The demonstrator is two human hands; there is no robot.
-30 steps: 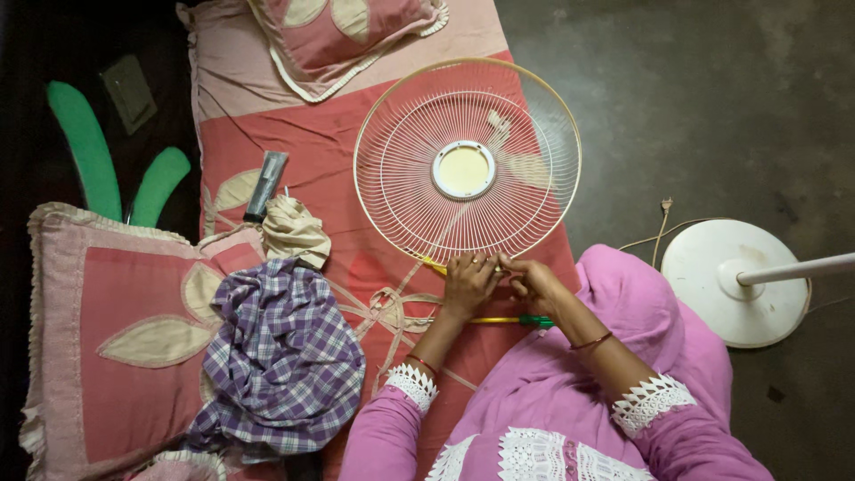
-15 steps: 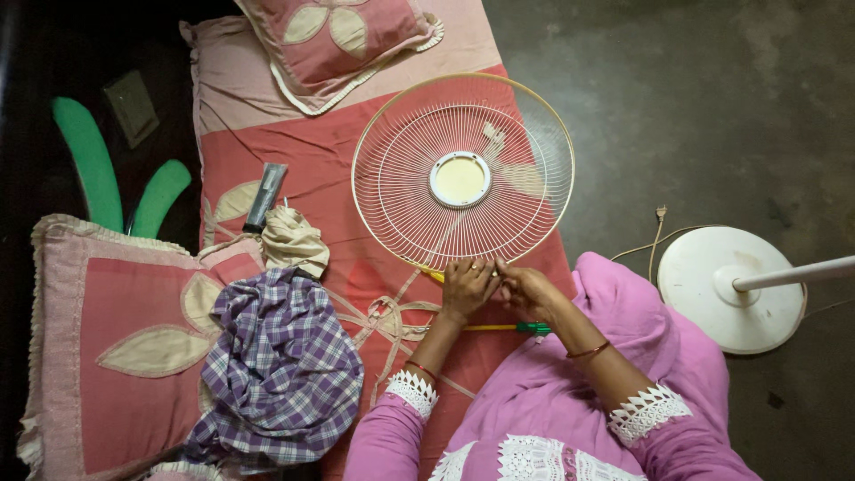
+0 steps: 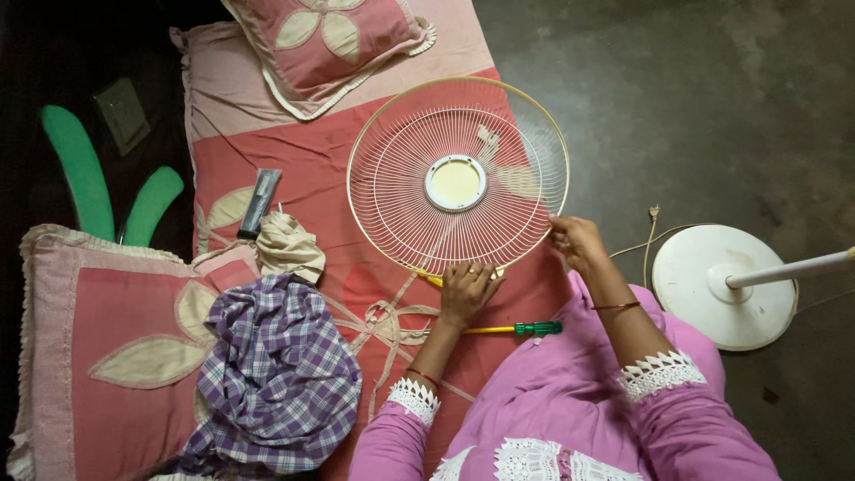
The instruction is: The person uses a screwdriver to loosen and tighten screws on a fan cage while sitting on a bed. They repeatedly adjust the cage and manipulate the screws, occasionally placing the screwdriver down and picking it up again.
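Wire fan guard (image 3: pixel 458 178) between both hands

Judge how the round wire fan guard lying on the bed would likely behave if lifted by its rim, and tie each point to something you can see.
The fan guard is mostly thin wire spokes with open gaps, so probably light for its width. Its rim forms a clean circle, suggesting it holds its shape, though the thin wires might flex. The left hand and right hand both touch the rim, which hints that one-handed lifting would let it tilt.

Fan guard (image 3: pixel 457 178) as landmark. Near rim: left hand (image 3: pixel 467 292) covers the wires there; what its grip pinches is hidden. Right of the guard: fan pole (image 3: pixel 788 267) cut by the frame edge. Left of the guard: large pillow (image 3: pixel 107 347) cut at left and bottom. Above the guard: small pillow (image 3: pixel 334 40) cut at top.
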